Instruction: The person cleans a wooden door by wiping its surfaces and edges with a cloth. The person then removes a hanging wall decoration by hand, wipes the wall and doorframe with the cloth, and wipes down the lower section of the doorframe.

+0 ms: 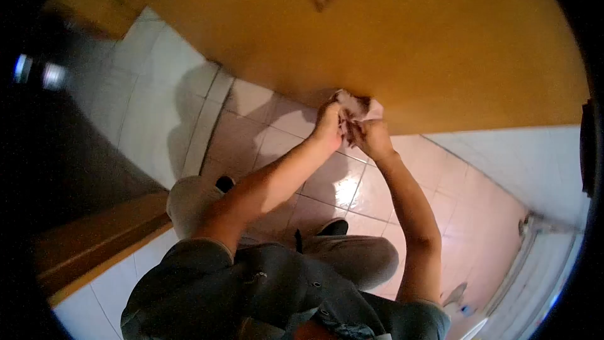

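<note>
A crumpled pale cloth point(353, 104), perhaps a wipe, is bunched between my two hands in front of the lower part of a wooden door point(440, 44). My left hand point(328, 124) grips its left side with the fingers curled inward. On the other side my right hand point(374, 138) holds the cloth's right end, its fingers close to those of the left. The fingertips are dark and partly hidden by the folds. Whether the cloth touches the door I cannot tell.
Pinkish floor tiles point(314, 179) lie below my hands, with my shoe point(333, 226) on them. A raised threshold point(204, 119) runs along the left, beside a dark opening. White wall tiles point(522, 164) and a pale door frame point(535, 264) stand at right.
</note>
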Available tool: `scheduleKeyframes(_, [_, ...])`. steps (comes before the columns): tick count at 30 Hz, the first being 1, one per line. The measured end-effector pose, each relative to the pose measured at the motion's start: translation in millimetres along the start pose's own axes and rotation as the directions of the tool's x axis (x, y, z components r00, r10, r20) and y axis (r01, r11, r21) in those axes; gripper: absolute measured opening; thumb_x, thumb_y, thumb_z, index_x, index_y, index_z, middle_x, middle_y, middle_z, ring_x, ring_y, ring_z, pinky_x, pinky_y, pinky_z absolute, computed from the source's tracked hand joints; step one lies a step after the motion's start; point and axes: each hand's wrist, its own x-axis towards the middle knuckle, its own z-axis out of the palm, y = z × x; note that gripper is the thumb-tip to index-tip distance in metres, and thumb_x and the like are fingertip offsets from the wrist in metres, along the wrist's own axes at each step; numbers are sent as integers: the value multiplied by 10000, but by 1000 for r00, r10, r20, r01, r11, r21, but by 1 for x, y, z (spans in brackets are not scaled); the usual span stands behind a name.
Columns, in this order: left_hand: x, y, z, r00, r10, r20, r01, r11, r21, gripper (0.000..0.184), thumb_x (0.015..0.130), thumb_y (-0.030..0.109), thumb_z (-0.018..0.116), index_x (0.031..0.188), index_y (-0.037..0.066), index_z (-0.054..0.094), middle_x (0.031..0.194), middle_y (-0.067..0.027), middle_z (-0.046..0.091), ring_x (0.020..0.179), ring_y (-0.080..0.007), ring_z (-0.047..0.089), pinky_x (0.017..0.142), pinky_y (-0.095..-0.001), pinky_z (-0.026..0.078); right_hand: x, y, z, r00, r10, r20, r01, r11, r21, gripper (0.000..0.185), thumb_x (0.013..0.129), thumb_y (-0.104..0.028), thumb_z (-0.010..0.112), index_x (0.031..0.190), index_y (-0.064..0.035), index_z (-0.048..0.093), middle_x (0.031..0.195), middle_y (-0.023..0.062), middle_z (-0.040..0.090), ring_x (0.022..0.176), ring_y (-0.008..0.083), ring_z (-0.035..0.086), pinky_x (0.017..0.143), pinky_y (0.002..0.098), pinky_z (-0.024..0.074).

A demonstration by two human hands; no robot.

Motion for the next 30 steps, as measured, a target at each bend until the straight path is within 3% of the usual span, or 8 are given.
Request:
scheduleKeyframes(4, [17, 3, -28, 978, 117, 172, -92, 985, -147, 147, 871, 273, 538, 842, 129, 538, 877, -38, 591, 672, -187, 597, 462, -346, 472, 29, -28, 9, 925, 315, 210, -363, 579, 730, 115, 839, 26, 518, 838, 17, 632, 695, 101, 648, 527, 167, 646, 434, 305, 492])
scheduleKeyframes(5, [8, 7, -25, 989, 90, 116, -84, 995, -52, 265, 907, 385, 484, 956, 129, 530, 872, -61, 596, 583, -212, 595, 344, -359, 441, 33, -14, 14, 966, 220, 138, -257, 749, 611, 137, 825, 43, 512, 843, -2, 640, 730, 57, 647, 554, 161, 641, 476, 280, 502])
scheduleKeyframes(8, [1, 8, -22, 897, 160, 411, -151, 987, -54, 468, 941, 484, 392, 984, 44, 548, 901, -116, 626, 792, -218, 638, 588, -348, 512, 40, -22, 11, 916, 302, 263, -370, 385, 846, 271, 732, 37, 517, 967, 16, 650, 952, 64, 667, 888, 165, 629, 795, 283, 509])
scheduleKeyframes(13, [3, -1, -7, 838, 537, 93, -531, 843, -87, 164, 974, 210, 499, 924, 71, 569, 899, -68, 625, 837, -175, 609, 736, -286, 498, 35, -48, -24, 880, 248, 405, -436, 84, 896, 366, 773, -37, 517, 1127, 12, 597, 1108, 92, 635, 1018, 216, 613, 912, 321, 483])
scheduleKeyframes(19, [51, -23, 11, 843, 516, -150, -538, 804, -253, 194, 987, 178, 463, 866, 41, 530, 668, -91, 579, 576, -198, 579, 542, -322, 467, 7, -80, -58, 968, 250, 5, -182, 691, 699, 516, 834, -121, 708, 1286, 23, 504, 1182, 109, 574, 1070, 176, 557, 882, 288, 472])
scheduleKeyframes(21, [57, -22, 7, 549, 698, 460, -338, 689, -641, 309, 998, 252, 389, 862, 31, 556, 667, -115, 581, 574, -226, 568, 539, -349, 472, -5, -103, -52, 979, 147, -142, -22, 766, 643, 602, 856, -69, 664, 1380, 46, 391, 1361, 138, 455, 1228, 219, 460, 1016, 329, 387])
scheduleKeyframes(27, [-55, 35, 30, 813, 461, 355, -340, 872, -352, 258, 977, 268, 490, 1054, 42, 588, 914, -76, 623, 806, -153, 597, 678, -301, 513, 12, -82, -69, 997, 74, -33, -16, 575, 818, 510, 881, -41, 620, 1353, 28, 440, 1335, 140, 497, 1178, 226, 505, 976, 346, 441])
scheduleKeyframes(30, [-83, 47, 31, 551, 761, 341, -752, 631, -193, 311, 979, 270, 535, 1168, 25, 560, 1073, -90, 610, 941, -112, 589, 760, -276, 506, 27, -88, -85, 996, -55, 74, -37, 499, 866, 411, 908, -79, 590, 1291, 34, 494, 1236, 132, 571, 1099, 213, 565, 960, 344, 456])
